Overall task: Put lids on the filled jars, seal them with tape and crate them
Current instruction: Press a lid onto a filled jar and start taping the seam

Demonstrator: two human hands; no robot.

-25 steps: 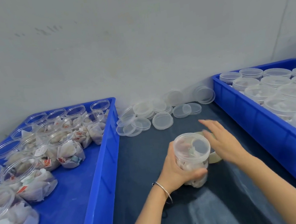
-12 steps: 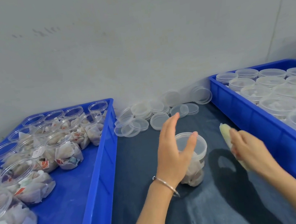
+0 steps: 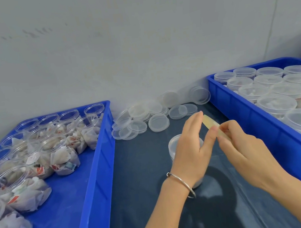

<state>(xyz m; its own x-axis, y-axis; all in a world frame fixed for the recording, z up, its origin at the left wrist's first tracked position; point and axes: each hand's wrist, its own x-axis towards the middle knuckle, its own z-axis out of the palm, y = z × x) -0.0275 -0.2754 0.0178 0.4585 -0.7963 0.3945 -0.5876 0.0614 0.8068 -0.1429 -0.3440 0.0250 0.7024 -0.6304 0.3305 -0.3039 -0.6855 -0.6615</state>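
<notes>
Taping is in hand: the right hand point(image 3: 246, 151) pinches the pale yellowish tape roll point(image 3: 213, 124) in curled fingers, while the left hand point(image 3: 191, 150), fingers fairly straight, feels at its edge — apparently for the loose end. The lidded clear plastic jar point(image 3: 174, 145) stands beneath on the dark surface point(image 3: 144, 172), between two blue plastic crates point(image 3: 95, 178) — room is narrow.

The left hand point(image 3: 191, 150) hides most of the lidded jar point(image 3: 174, 144).

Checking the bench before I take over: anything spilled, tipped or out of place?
Nothing spilled or damaged. The loose lids lie in an untidy overlapping heap by the wall, two propped on edge against it. Several open jars in the left crate lie tipped on their sides.
</notes>
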